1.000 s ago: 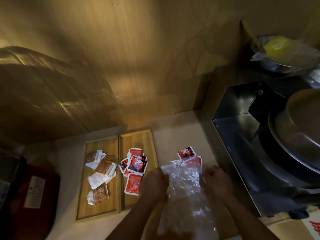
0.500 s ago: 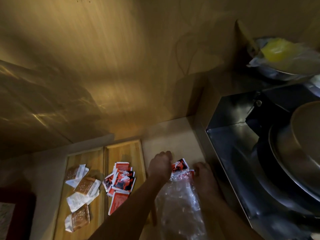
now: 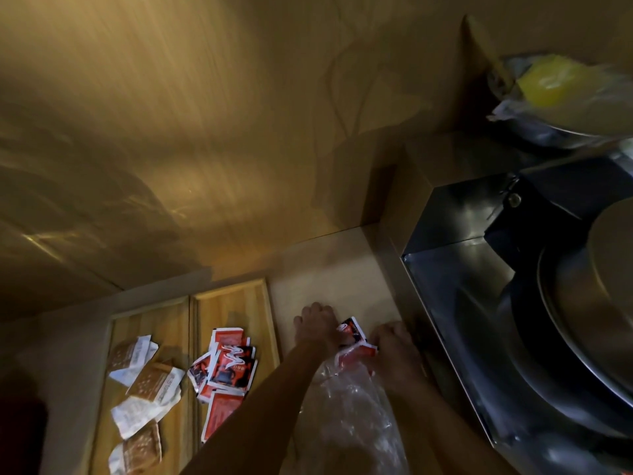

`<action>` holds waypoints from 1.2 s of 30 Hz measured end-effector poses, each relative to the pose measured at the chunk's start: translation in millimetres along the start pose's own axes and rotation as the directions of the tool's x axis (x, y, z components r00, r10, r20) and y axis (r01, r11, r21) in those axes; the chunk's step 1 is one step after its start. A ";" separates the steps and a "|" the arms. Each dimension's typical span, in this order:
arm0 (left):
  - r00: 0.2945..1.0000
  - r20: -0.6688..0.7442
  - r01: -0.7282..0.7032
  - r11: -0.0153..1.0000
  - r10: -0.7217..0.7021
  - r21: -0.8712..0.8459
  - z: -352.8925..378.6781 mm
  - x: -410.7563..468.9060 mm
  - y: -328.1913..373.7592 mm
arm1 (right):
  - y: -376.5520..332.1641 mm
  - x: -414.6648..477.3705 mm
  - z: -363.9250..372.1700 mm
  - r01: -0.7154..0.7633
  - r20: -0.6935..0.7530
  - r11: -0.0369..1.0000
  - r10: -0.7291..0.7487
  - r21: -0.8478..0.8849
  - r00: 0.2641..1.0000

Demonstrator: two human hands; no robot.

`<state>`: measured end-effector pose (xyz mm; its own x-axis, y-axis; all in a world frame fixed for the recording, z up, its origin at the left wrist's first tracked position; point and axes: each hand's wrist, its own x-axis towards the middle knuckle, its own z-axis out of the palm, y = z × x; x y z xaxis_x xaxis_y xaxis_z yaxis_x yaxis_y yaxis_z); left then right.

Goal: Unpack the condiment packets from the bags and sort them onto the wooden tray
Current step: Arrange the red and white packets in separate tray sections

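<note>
A clear plastic bag [image 3: 346,419] lies on the counter between my forearms. At its mouth are two red packets, one [image 3: 352,329] just outside and one [image 3: 358,357] at the opening. My left hand [image 3: 317,329] is closed on the outer red packet. My right hand [image 3: 397,351] pinches the right side of the bag's mouth. To the left sits the wooden tray [image 3: 236,305] with two compartments. The right one holds a pile of red packets [image 3: 227,370]. The left one holds brown-and-white packets [image 3: 149,383].
A steel-walled recess [image 3: 455,269] with a large pan [image 3: 589,303] borders the counter on the right. A metal bowl with a yellow item in plastic [image 3: 555,84] sits up at the back right. A wooden wall rises behind. A dark red object [image 3: 20,437] is at the lower left.
Both hands moved forward from the middle of the bag to its mouth. My left hand closed over the red packet lying there, and the bag's top bunched up.
</note>
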<state>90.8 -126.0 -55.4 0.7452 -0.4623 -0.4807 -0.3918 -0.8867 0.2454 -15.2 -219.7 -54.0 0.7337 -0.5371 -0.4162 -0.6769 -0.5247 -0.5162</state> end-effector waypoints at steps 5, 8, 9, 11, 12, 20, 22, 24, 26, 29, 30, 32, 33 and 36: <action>0.997 -0.073 0.011 0.977 -0.027 -0.212 -6.5 -5.5 -5.2 | -2.2 2.9 -4.4 0.017 0.021 0.996 -0.016 -0.088 1.000; 0.992 -0.091 0.035 0.892 -0.085 -0.450 -8.0 -10.1 -11.7 | -3.0 6.5 -7.0 0.017 -0.014 0.990 -0.019 -0.141 1.000; 0.990 -0.098 0.043 0.874 -0.103 -0.483 -7.3 -11.6 -13.3 | -3.1 6.8 -6.3 0.015 -0.006 0.993 -0.016 -0.120 1.000; 0.985 -0.112 0.052 0.837 -0.134 -0.545 -5.0 -13.4 -16.0 | -2.1 5.1 -3.0 0.007 0.008 0.998 -0.007 -0.058 1.000; 0.982 -0.123 0.044 0.811 -0.142 -0.583 -3.7 -13.7 -17.4 | -2.6 3.6 -0.7 0.005 0.016 0.998 -0.004 -0.061 1.000; 0.977 -0.163 -0.032 0.660 -0.138 -0.751 -3.7 -17.4 -24.2 | -0.9 10.8 8.5 0.044 0.022 0.988 -0.041 -0.148 0.999; 0.970 -0.170 -0.026 0.627 -0.171 -0.778 -8.5 -19.9 -26.5 | -0.7 9.2 5.3 0.026 0.006 0.999 -0.026 0.021 1.000; 0.963 -0.179 -0.045 0.530 -0.204 -0.847 -13.4 -23.0 -30.3 | 0.7 6.8 1.7 0.011 -0.007 0.988 -0.010 0.153 1.000; 0.948 -0.190 -0.075 0.402 -0.255 -0.912 -20.5 -29.6 -35.5 | -1.8 2.5 -4.3 -0.023 -0.006 0.934 0.026 0.357 1.000; 0.941 -0.170 -0.077 0.304 -0.292 -0.949 -35.3 -49.2 -46.5 | -17.8 -8.1 -20.1 0.004 -0.007 0.823 -0.001 0.568 1.000; 0.939 -0.171 -0.083 0.284 -0.299 -0.955 -39.3 -56.4 -51.4 | -24.6 -12.4 -25.3 0.028 -0.011 0.787 -0.026 0.616 1.000; 0.937 -0.144 -0.068 0.237 -0.318 -0.969 -43.2 -70.2 -61.1 | -37.8 -21.6 -31.7 0.023 0.023 0.694 -0.057 0.720 0.998; 0.937 -0.126 -0.053 0.222 -0.327 -0.974 -43.6 -77.0 -65.5 | -44.3 -26.2 -33.2 -0.014 0.069 0.630 -0.064 0.776 0.996; 0.941 -0.063 0.003 0.193 -0.332 -0.981 -39.6 -97.4 -71.9 | -62.5 -38.4 -28.6 -0.151 0.251 0.520 -0.129 0.841 0.959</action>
<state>67.9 -17.4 7.1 0.8653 -0.1413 -0.4810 0.4557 -0.1779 0.8722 -2.7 -185.2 15.6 0.8058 -0.2816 -0.5209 -0.4127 0.3638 -0.8351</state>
